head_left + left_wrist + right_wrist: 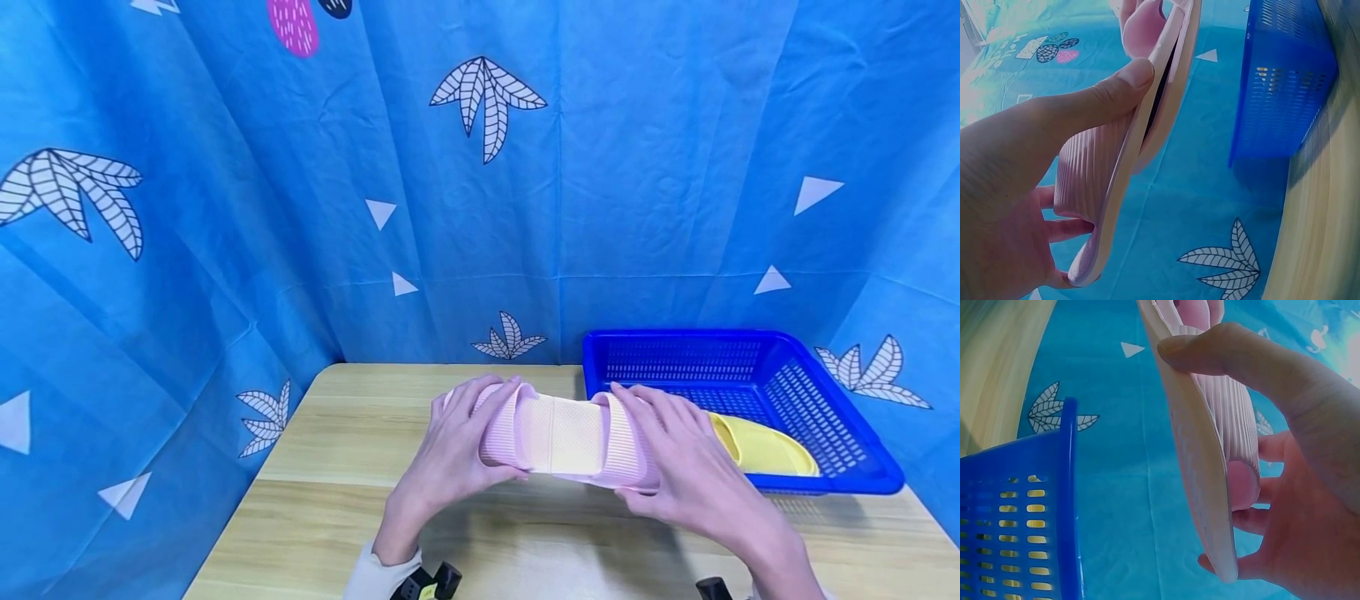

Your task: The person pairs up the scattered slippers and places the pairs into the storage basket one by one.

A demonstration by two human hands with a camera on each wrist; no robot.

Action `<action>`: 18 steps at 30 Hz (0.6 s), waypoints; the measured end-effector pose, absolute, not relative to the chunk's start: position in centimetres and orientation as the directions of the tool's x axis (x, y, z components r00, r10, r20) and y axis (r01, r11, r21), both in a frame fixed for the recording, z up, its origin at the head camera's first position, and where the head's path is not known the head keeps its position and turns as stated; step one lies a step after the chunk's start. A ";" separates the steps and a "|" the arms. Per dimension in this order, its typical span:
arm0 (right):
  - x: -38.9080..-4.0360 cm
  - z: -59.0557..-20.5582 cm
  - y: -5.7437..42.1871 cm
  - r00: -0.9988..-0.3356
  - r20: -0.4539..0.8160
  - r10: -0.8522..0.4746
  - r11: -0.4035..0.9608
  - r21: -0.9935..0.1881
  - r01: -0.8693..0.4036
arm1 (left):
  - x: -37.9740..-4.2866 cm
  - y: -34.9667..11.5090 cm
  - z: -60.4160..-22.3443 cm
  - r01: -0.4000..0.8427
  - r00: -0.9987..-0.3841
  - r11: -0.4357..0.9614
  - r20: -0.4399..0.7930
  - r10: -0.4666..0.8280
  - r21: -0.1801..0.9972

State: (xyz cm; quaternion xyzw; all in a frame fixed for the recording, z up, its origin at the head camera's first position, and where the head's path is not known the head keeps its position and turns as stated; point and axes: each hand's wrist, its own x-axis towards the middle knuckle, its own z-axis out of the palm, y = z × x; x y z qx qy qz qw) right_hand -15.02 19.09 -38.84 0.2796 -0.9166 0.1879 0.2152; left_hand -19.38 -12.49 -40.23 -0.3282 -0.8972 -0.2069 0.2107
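Note:
Above the table, two pink ribbed-strap slippers are held end to end, their heel ends overlapping in the middle. My left hand [453,446] grips the left slipper [507,432] around its strap and toe end, thumb along the sole edge [1124,181]. With my right hand [693,475] I hold the right slipper [622,442] the same way; its sole [1200,469] faces the basket side in the right wrist view. A yellow slipper [772,447] lies in the blue basket [847,425], partly hidden behind my right hand.
The perforated blue basket stands at the table's right side, close behind my right hand. The light wooden table [337,467] runs below both hands. A blue patterned curtain [480,233] hangs along its back and sides.

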 end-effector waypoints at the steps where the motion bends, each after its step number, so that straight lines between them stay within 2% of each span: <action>1: -15.0 -38.8 19.0 -0.757 0.490 -0.431 0.773 -0.231 -0.590 | -19.4 -12.5 -40.2 0.676 -0.697 0.699 0.512 0.503 0.233; 8: -14.8 -38.7 18.9 -0.780 0.455 -0.429 0.774 -0.260 -0.577 | -19.3 -12.4 -40.3 0.687 -0.696 0.680 0.501 0.515 0.256; 18: -15.0 -39.0 18.6 -0.758 0.479 -0.443 0.772 -0.227 -0.594 | -19.2 -12.3 -40.3 0.692 -0.693 0.678 0.490 0.528 0.248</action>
